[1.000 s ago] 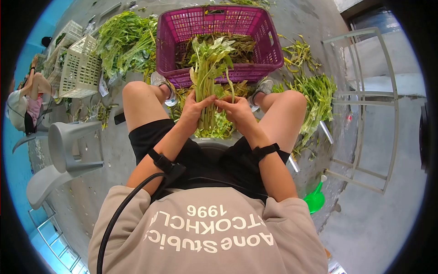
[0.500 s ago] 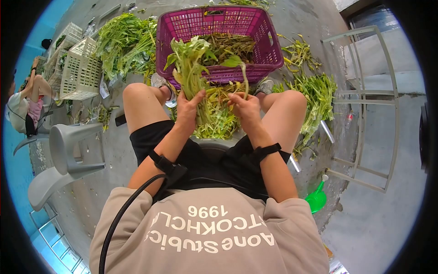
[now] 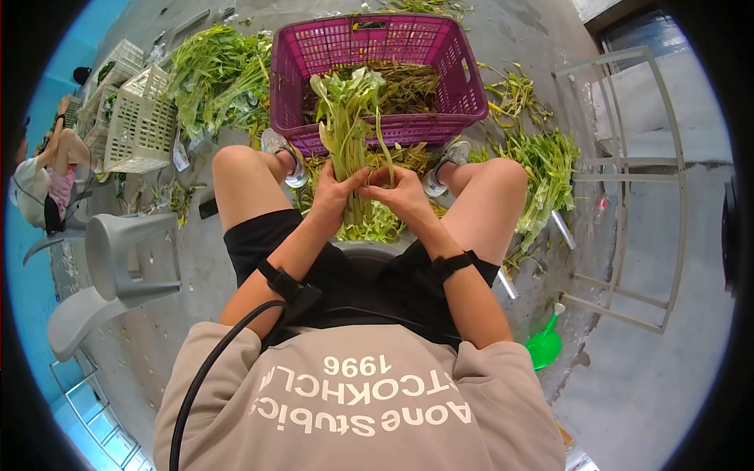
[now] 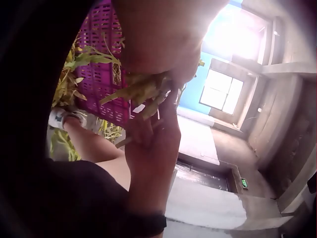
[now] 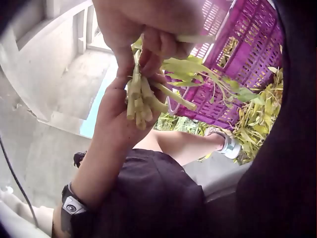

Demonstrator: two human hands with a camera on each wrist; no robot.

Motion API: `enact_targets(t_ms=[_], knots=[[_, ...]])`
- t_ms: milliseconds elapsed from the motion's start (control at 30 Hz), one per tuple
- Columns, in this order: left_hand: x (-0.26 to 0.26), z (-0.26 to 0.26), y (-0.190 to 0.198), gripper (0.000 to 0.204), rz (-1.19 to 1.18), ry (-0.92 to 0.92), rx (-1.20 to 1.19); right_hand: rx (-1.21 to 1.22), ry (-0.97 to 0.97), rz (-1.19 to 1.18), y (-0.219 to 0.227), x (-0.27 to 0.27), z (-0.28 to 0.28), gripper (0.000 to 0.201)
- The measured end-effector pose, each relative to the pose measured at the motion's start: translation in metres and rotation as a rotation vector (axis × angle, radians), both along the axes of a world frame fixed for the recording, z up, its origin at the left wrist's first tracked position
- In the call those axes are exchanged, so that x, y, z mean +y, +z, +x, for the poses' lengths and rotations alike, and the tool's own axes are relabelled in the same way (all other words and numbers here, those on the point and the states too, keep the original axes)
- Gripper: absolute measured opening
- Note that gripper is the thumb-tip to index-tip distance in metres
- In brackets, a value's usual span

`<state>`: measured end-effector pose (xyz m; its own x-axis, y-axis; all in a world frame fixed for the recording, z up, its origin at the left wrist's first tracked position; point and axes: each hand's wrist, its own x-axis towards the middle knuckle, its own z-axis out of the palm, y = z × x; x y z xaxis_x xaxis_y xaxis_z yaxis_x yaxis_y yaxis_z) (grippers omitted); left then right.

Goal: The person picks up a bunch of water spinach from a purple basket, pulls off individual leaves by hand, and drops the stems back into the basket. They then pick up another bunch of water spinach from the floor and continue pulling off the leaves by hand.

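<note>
Produce-sorting workroom, by contents. Hard grey floor (image 3: pixel 149 345), littered. Greens (image 3: pixel 216 71) heaped on it, upper left and right. Purple crate (image 3: pixel 377 124), upper centre; pale crates (image 3: pixel 141 133), upper left. Metal frame (image 3: pixel 628 177), right.

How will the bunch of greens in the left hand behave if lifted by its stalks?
The bunch of greens should stay fairly stiff near the left hand, where thick stalks lie packed together. The broad, thin leaves will probably flop and may tear or bruise. Separate stalk ends suggest some could slide loose if the grip eases.
</note>
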<state>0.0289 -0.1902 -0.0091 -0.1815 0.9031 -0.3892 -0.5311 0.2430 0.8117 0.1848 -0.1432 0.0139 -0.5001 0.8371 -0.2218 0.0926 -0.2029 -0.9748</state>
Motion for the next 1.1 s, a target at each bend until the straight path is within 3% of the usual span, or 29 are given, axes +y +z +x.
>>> enact_targets(t_ms=[133,333,467,533,633,833,900,1100], knots=[[0.000,0.000,-0.001,0.039,0.031,-0.003,0.014,0.012,-0.014,-0.242,0.008,0.002,0.008,0.022],[0.003,-0.001,0.012,0.038,0.002,0.042,-0.058,0.265,-0.078,-0.504,0.008,0.013,0.024,0.016],[0.003,-0.004,0.006,0.037,0.024,0.050,-0.028,0.254,-0.045,-0.527,0.005,0.015,0.025,0.015],[0.003,-0.006,0.002,0.037,0.021,0.055,0.001,0.234,-0.134,-0.508,0.005,0.013,0.022,0.014],[0.005,-0.009,0.004,0.034,0.025,0.162,0.004,0.223,-0.260,-0.450,0.004,0.017,0.026,0.013],[0.009,-0.024,-0.004,0.031,0.045,0.337,0.043,0.182,-0.329,-0.341,0.002,0.019,0.030,0.029],[0.012,-0.027,0.003,0.032,0.081,0.478,0.064,0.206,-0.389,-0.283,-0.007,0.020,0.031,0.032],[0.011,-0.038,-0.012,0.033,0.068,0.437,0.071,0.276,-0.374,-0.343,0.000,0.022,0.038,0.029]])
